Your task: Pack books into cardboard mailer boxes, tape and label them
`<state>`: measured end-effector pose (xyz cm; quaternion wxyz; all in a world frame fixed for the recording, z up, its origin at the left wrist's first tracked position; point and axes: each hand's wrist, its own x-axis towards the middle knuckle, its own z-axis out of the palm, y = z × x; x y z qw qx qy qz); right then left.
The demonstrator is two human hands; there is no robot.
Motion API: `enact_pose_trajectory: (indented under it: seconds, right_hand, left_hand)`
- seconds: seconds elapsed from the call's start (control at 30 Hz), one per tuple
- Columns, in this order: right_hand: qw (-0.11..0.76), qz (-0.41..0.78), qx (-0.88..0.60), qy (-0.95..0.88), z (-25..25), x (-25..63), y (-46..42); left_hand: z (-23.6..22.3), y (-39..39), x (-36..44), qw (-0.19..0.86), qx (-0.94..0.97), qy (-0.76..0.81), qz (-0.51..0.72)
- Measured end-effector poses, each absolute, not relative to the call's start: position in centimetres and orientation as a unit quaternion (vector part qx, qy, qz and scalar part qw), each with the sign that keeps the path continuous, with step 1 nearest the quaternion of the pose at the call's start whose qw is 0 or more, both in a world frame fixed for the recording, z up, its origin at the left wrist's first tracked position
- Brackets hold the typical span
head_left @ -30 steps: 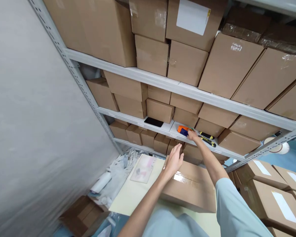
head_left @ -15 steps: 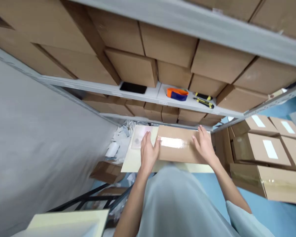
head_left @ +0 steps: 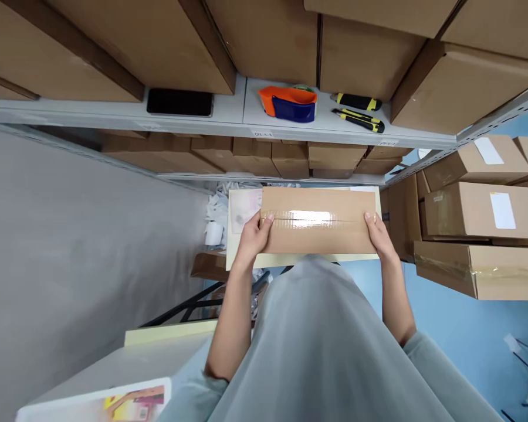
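Observation:
A cardboard box (head_left: pixel 319 237) with shiny clear tape along its middle seam is held at both ends, over a pale yellow board (head_left: pixel 235 249). My left hand (head_left: pixel 254 235) grips the left end, thumb on top and fingers at the side. At the right end my right hand (head_left: pixel 379 235) does the same, its thumb on the top edge. The underside of the box and some of my fingertips are hidden. To the left of the box lies a clear plastic bag or sheet (head_left: pixel 245 208) on the board.
On the shelf (head_left: pixel 229 120) ahead lie a black phone (head_left: pixel 179 102), an orange and blue tape dispenser (head_left: pixel 289 104) and two yellow-black utility knives (head_left: pixel 358 111). Cardboard boxes (head_left: pixel 479 205) are stacked at right. A white tray (head_left: pixel 169 390) stands lower left, near the grey wall (head_left: pixel 92 234).
My right hand was flat with fingers raised over the box; now it grips the right end. My left hand has closed on the left end. The view has shifted.

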<state>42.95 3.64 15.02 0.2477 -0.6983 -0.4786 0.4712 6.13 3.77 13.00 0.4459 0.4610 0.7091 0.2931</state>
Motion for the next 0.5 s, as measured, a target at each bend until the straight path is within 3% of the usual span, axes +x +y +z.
enact_pose_trajectory:
  seconds: [0.2,0.33,0.5]
  right_hand:
    - [0.277,0.537,-0.691,-0.396,14.6,43.1,3.2]
    - [0.288,0.547,-0.709,-0.338,15.4,44.6,1.6]
    - [0.367,0.512,-0.726,-0.275,17.8,47.9,-2.2]
  left_hand:
    - [13.4,3.8,6.5,0.552,0.412,0.644,0.332]
    - [16.0,3.2,6.9,0.548,0.455,0.612,0.343]
    - [20.1,2.4,9.1,0.523,0.549,0.529,0.381]
